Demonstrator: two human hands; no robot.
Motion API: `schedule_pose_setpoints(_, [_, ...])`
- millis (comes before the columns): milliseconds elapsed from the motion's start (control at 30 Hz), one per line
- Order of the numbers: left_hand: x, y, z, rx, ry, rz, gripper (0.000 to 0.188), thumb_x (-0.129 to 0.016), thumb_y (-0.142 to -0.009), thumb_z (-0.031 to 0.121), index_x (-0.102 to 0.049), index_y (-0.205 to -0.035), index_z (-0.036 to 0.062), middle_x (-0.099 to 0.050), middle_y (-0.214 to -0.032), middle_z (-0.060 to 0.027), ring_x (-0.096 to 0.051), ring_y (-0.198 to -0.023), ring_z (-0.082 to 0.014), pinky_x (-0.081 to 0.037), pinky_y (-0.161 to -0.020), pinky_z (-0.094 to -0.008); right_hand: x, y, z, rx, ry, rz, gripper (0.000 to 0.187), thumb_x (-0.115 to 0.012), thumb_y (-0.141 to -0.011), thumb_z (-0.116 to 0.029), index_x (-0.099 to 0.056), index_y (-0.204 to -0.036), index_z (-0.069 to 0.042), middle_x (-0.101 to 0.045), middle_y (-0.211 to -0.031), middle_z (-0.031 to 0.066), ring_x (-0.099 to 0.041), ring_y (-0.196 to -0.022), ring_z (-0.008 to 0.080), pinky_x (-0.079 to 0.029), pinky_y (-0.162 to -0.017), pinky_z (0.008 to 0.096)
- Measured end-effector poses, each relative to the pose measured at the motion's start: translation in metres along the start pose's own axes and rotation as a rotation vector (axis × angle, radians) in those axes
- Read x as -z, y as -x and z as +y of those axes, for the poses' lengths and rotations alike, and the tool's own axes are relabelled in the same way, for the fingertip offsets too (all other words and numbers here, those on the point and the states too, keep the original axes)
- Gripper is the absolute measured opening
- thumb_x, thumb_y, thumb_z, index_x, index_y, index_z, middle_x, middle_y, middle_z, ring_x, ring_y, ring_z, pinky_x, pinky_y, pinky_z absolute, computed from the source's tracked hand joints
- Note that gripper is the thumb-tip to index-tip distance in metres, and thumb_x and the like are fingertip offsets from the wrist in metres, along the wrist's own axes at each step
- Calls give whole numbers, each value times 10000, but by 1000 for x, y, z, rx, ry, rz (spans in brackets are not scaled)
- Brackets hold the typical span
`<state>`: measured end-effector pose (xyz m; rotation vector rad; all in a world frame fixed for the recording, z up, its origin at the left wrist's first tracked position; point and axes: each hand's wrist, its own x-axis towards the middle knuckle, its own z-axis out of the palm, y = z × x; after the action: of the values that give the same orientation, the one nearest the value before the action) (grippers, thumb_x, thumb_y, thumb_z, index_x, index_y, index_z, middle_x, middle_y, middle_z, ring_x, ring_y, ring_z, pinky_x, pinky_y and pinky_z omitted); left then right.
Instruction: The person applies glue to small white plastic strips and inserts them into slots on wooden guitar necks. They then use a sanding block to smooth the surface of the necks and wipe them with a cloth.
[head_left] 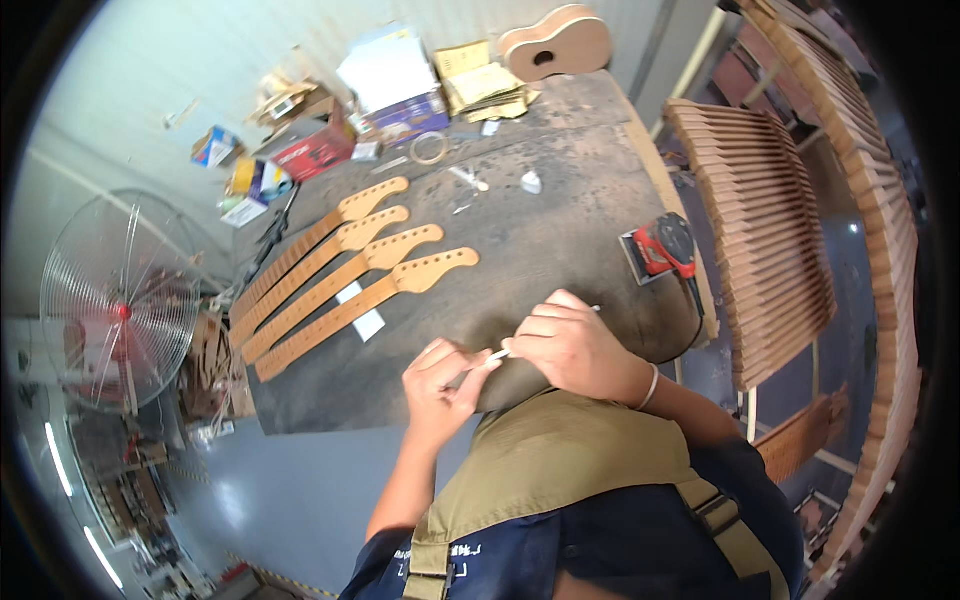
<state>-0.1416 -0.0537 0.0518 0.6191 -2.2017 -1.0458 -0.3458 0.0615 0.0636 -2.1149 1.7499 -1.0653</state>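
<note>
Close to my body, at the table's near edge, both hands meet on a slim white stick-like piece (499,355). My left hand (440,382) pinches its left end between thumb and fingers. Curled round its other end is my right hand (572,343), wearing a pale band on the wrist. A thin tip shows beyond the right fingers; the exact kind of piece cannot be made out. Several wooden guitar necks (375,292) lie side by side on the dark tabletop (540,240), left of and beyond my hands. A white paper strip (368,322) sits beside the nearest neck.
A red and black power sander (665,247) rests at the table's right. Along the back are a tape roll (429,149), a red box (318,150), yellow packets (490,92) and a guitar body (556,44). Racked wooden pieces (755,240) stand right; a fan (122,310) stands left.
</note>
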Motion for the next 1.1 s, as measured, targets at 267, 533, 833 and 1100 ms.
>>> schedule_pose_setpoints(267, [1,5,-3,65,-42,-29,212,-912,-782,53,-813,-966,17,-725,-837,-88,-681,-760,-226,-536,-677,-335,-12,6,4,25,10,71,20,-658,-890,-106,-664,-872,-104,-544,-781,26,-596,-813,200,-432,-813,363])
schedule_pose_setpoints(533, [-9,-1,5,59,-118,-89,305,-921,-789,58,-844,-1084,59,-727,-827,-96,-694,-743,-195,-552,-686,-324,-12,7,9,3,17,14,53,-688,-922,-120,-729,-906,-90,-680,-844,21,-644,-844,206,-461,-807,379])
schedule_pose_setpoints(833, [-4,-4,3,213,28,-78,166,-881,-847,47,-869,-1009,79,-748,-822,-77,-704,-741,-170,-529,-673,-303,16,13,21,-173,26,58,505,-933,-719,-205,-783,-1182,-72,-751,-1128,107,-672,-1137,263,-486,-992,391])
schedule_pose_setpoints(1100, [-5,-9,5,224,9,-77,146,-879,-848,38,-867,-990,71,-747,-805,-72,-685,-711,-159,-518,-652,-300,9,11,27,-151,-64,59,185,-870,-828,-201,-811,-977,-109,-742,-927,35,-681,-957,216,-479,-882,366])
